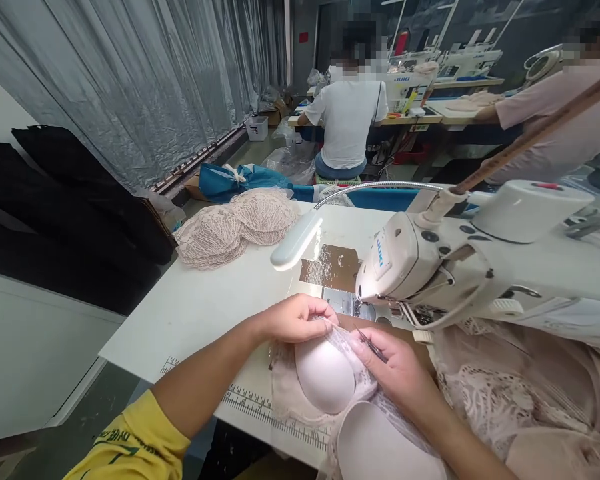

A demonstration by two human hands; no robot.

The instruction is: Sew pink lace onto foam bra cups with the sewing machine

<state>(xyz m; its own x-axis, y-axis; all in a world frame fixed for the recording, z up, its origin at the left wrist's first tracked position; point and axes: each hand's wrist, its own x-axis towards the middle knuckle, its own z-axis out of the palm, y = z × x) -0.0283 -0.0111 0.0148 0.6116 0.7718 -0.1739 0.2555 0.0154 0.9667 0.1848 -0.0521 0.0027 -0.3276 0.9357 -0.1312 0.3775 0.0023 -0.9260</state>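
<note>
A pale pink lace bra (325, 377) with moulded cups lies over the table's front edge, one cup toward me and one farther in. My left hand (300, 319) pinches the lace edge at the top of the farther cup. On the other side of that cup, my right hand (387, 363) grips the lace between thumb and fingers. A slim dark pointed tool, perhaps thread snips or tweezers (373, 345), is also tucked in the right hand. Just beyond both hands is the needle area of a white JUKI sewing machine (395, 250).
A stack of lace bra pieces (235, 227) sits at the table's far left. More beige lace garments (520, 400) are heaped at right. A lamp (295, 243) on a bent neck hangs over the white table (200, 313). Two people (347, 120) sit at machines beyond.
</note>
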